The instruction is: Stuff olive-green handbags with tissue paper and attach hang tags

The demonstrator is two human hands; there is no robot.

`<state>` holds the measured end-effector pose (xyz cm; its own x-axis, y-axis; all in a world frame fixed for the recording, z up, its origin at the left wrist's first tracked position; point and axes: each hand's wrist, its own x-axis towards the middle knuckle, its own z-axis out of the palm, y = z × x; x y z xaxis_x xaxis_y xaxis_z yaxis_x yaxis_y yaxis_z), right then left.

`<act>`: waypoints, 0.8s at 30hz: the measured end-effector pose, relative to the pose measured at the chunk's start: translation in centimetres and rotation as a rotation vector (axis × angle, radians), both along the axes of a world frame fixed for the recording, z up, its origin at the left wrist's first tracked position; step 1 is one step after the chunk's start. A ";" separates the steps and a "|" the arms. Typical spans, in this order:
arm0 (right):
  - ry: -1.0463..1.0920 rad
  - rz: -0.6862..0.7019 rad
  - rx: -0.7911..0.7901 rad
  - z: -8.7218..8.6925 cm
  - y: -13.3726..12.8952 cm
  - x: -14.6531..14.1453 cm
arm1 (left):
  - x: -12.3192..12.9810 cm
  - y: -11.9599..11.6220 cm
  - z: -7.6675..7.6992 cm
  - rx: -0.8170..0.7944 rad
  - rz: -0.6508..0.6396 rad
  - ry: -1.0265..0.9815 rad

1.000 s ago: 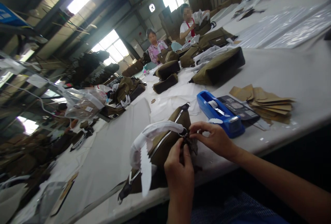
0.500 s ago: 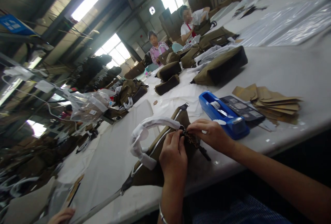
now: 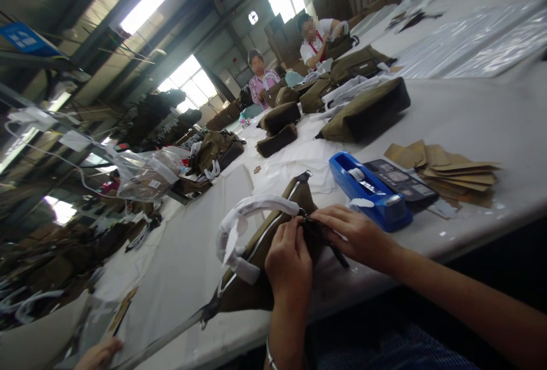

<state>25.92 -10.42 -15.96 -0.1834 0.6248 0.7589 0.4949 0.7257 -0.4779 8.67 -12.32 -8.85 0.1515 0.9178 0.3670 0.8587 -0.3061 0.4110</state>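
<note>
An olive handbag [image 3: 248, 296] with a silver zip lies at the table's near edge. Its handle [image 3: 239, 216] is wrapped in white paper and arches up on the left. My left hand [image 3: 289, 256] is closed, its fingertips pinching the metal ring [image 3: 302, 214] at the handle's end. Against the same ring my right hand [image 3: 354, 236] is closed, thumb and fingers on a dark charm whose strap [image 3: 339, 256] hangs down below. The fingertips hide most of the charm. A strap [image 3: 166, 338] runs from the bag's left corner toward the lower left.
Right of the bag stand a blue tape dispenser [image 3: 370, 190], a dark printed box [image 3: 401, 182] and fanned brown cards [image 3: 453, 173]. More olive bags [image 3: 367, 110] lie farther back. Two people work across the table. Another person's hand [image 3: 100, 353] shows at lower left.
My right hand has come down slightly and its fingers have closed in over the charm, hiding its chain. My left hand stays at the ring. The bag has hardly moved.
</note>
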 end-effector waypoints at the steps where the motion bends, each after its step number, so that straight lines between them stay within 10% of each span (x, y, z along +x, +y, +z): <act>1: 0.012 0.024 -0.026 0.2 0.4 0.3 | 0.1 -0.1 0.2 -0.004 0.009 0.004; 14: -0.048 0.463 -0.462 5.1 5.4 3.8 | 0.5 -0.8 -1.0 0.174 0.025 0.036; 24: -0.005 0.510 -0.496 4.8 5.2 3.5 | 1.0 -0.7 -1.8 0.295 0.052 -0.024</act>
<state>29.45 -5.20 -11.15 -0.5479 0.7319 0.4052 0.1550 0.5647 -0.8106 9.71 -13.06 -10.70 0.0955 0.7770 0.6222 0.8676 -0.3714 0.3307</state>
